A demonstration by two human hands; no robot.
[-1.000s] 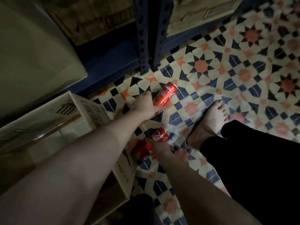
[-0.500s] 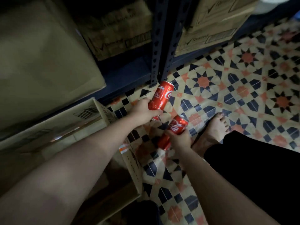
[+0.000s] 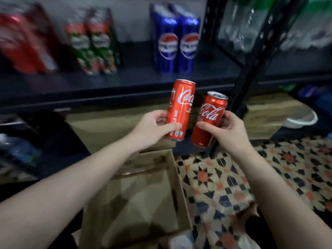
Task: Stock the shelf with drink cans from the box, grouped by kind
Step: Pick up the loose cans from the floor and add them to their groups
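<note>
Head camera shows the left hand [image 3: 152, 125] gripping a tall red cola can [image 3: 180, 109], thumb across its lower part, almost upright. Just beside it, the right hand [image 3: 229, 130] grips a second red cola can [image 3: 209, 119], tilted a little to the right. Both cans are in the air before the dark shelf [image 3: 107, 87]. Behind them on the shelf stand two blue cans [image 3: 177, 40], green cans [image 3: 93, 42] and blurred red ones. Below the arms is the open cardboard box [image 3: 140, 194] on the patterned floor [image 3: 269, 177].

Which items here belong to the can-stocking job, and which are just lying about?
Job: left hand gripping a Coca-Cola can; right hand gripping another; cardboard box; shelf; Pepsi cans.

Lying about: white shoe, patterned floor tiles.
</note>
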